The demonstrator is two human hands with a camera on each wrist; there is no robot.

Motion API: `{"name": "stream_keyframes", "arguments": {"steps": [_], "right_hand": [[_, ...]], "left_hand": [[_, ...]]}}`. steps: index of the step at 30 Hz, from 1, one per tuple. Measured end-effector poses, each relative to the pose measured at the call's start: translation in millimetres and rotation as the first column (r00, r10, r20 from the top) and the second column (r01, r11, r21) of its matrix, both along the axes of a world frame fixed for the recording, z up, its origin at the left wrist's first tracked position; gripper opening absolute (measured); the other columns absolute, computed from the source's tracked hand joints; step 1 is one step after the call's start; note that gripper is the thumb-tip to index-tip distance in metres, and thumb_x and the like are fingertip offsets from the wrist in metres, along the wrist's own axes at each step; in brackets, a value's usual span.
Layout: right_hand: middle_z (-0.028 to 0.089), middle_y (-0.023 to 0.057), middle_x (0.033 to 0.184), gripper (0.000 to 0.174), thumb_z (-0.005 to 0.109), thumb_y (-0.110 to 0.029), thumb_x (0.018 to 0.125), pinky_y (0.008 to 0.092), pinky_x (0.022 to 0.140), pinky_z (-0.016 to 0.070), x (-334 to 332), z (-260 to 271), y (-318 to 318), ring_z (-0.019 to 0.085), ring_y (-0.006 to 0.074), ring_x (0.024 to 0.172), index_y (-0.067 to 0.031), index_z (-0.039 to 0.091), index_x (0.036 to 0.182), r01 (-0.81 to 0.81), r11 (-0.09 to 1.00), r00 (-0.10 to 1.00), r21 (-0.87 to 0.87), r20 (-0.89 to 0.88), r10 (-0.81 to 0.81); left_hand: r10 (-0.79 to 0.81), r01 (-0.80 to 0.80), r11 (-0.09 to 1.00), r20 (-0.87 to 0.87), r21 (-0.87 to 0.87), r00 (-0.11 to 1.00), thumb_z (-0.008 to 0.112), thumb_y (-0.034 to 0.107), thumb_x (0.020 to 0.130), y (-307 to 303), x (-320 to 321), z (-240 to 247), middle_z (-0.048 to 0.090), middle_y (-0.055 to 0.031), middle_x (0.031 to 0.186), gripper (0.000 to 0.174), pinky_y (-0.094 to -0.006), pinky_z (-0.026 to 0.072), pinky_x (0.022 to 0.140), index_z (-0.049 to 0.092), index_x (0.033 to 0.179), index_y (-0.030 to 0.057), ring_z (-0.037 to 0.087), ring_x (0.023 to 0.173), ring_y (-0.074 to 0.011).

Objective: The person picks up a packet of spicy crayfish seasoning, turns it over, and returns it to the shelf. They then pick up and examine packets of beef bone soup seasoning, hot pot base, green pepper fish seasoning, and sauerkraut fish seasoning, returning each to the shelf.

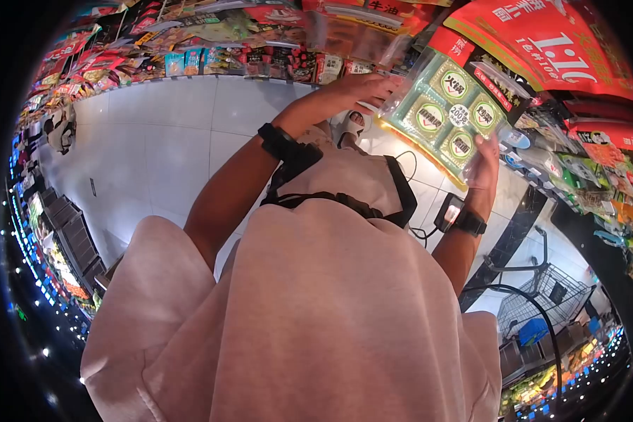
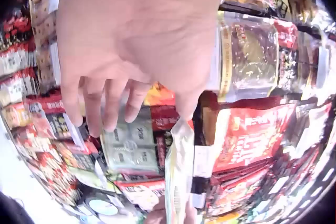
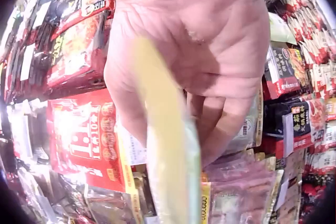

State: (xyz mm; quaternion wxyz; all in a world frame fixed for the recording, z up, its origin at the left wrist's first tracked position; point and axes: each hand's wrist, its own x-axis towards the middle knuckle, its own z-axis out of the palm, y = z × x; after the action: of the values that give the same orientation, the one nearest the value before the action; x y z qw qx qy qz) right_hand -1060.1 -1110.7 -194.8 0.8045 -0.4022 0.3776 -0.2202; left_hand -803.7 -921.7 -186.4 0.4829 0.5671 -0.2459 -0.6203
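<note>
A flat clear packet of seasoning blocks (image 1: pixel 429 116), with pale green squares and round labels, is tilted in front of the shelves in the head view. My right hand (image 1: pixel 485 165) grips its lower right edge, the thumb lying on the front. In the right wrist view the packet (image 3: pixel 170 155) shows edge-on between thumb and fingers of the right hand (image 3: pixel 194 50). My left hand (image 1: pixel 355 95) is at the packet's upper left side, fingers extended. In the left wrist view the left hand (image 2: pixel 139 40) has spread fingers, its thumb tip right at the packet's near edge (image 2: pixel 180 166).
Shelves of bagged seasonings surround the packet, including a large red bag (image 1: pixel 555 46) at upper right and a similar green packet (image 2: pixel 131 145) on display. A wire shopping cart (image 1: pixel 548 299) stands at lower right on the tiled floor (image 1: pixel 155 133). Dark crates (image 1: pixel 74 228) are at left.
</note>
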Motion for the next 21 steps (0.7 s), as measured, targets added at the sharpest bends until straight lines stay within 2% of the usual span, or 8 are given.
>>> {"name": "stream_keyframes", "arguments": {"steps": [5,7,8,13,17,19,20,21], "right_hand": [[0.06,0.0131,0.122,0.062,0.064,-0.004,0.078,0.0371,0.093,0.0482,-16.3,17.4,24.9,0.059,0.0238,0.108,0.0011,0.042,0.137,-0.02,1.0,1.0,0.007,-0.003,0.02],[0.06,0.0127,0.122,0.064,0.064,-0.004,0.077,0.0353,0.095,0.0459,-14.9,24.8,32.9,0.059,0.0233,0.109,0.0008,0.042,0.137,-0.089,0.993,0.995,0.081,0.046,0.085],[0.06,0.0127,0.122,0.064,0.064,-0.003,0.077,0.0349,0.095,0.0457,-12.7,26.5,37.8,0.059,0.0234,0.109,0.001,0.042,0.137,-0.106,0.988,0.994,0.111,0.039,0.102],[0.06,0.0125,0.123,0.057,0.066,-0.005,0.082,0.0348,0.098,0.0442,5.2,35.5,53.3,0.058,0.0208,0.112,0.0028,0.045,0.134,-0.22,0.955,0.972,0.2,0.123,0.198],[0.06,0.0118,0.122,0.052,0.067,-0.007,0.083,0.0353,0.099,0.0433,9.1,19.1,58.2,0.058,0.0205,0.112,0.0029,0.047,0.13,-0.195,0.949,0.979,0.249,0.109,0.172],[0.06,0.0115,0.122,0.052,0.068,-0.007,0.083,0.0351,0.1,0.0427,8.0,15.3,58.1,0.058,0.0205,0.113,0.0015,0.048,0.13,-0.224,0.951,0.974,0.211,0.082,0.211],[0.06,0.0112,0.122,0.053,0.069,-0.006,0.082,0.0345,0.1,0.0421,8.0,23.6,58.5,0.057,0.0202,0.113,0.0007,0.048,0.13,-0.217,0.955,0.976,0.2,0.056,0.21],[0.06,0.0112,0.122,0.053,0.069,-0.006,0.082,0.0345,0.1,0.0421,7.5,29.6,58.2,0.057,0.0202,0.113,0.0007,0.048,0.13,-0.215,0.956,0.977,0.198,0.054,0.208]], "left_hand": [[-0.12,0.118,0.989,-0.021,-0.084,0.992,0.059,0.048,0.091,-9.4,-12.4,18.6,0.055,0.0053,0.091,0.047,-0.0212,0.0445,0.067,0.062,0.113,0.0067,0.052,0.08,-0.0027],[-0.112,0.112,0.994,0.009,-0.014,0.994,0.064,0.032,0.091,-3.4,-12.5,32.5,0.065,-0.0001,0.105,0.046,-0.021,0.0443,0.077,0.056,0.126,0.0026,0.058,0.092,-0.0066],[-0.111,0.111,0.994,0.002,-0.004,0.994,0.067,0.025,0.089,-1.1,-9.1,34.5,0.065,-0.0025,0.107,0.044,-0.0221,0.0457,0.08,0.058,0.123,0.0003,0.059,0.095,-0.0078],[-0.079,0.079,0.997,-0.003,-0.011,0.997,0.067,0.019,0.088,19.6,-5.0,51.3,0.065,-0.0057,0.111,0.043,-0.0248,0.0473,0.087,0.057,0.124,-0.0017,0.06,0.098,-0.0096],[0.044,-0.044,0.999,-0.131,0.003,0.99,0.066,0.02,0.09,29.2,-12.7,60.4,0.066,-0.0082,0.108,0.041,-0.0271,0.0507,0.085,0.057,0.122,-0.0025,0.063,0.097,-0.0122],[0.21,-0.202,0.978,-0.357,0.059,0.91,0.063,0.023,0.092,31.2,-19.7,56.6,0.066,-0.0072,0.108,0.037,-0.0269,0.0533,0.079,0.059,0.12,-0.0008,0.064,0.094,-0.0115],[0.293,-0.253,0.956,-0.489,0.148,0.821,0.057,0.035,0.095,32.6,-20.0,43.8,0.066,-0.0072,0.107,0.042,-0.0274,0.0549,0.076,0.059,0.119,0.0009,0.066,0.091,-0.0117],[0.29,-0.251,0.957,-0.491,0.145,0.821,0.057,0.035,0.095,37.7,-16.0,22.5,0.066,-0.0072,0.107,0.042,-0.0274,0.0549,0.076,0.059,0.119,0.0009,0.066,0.091,-0.0117]]}}
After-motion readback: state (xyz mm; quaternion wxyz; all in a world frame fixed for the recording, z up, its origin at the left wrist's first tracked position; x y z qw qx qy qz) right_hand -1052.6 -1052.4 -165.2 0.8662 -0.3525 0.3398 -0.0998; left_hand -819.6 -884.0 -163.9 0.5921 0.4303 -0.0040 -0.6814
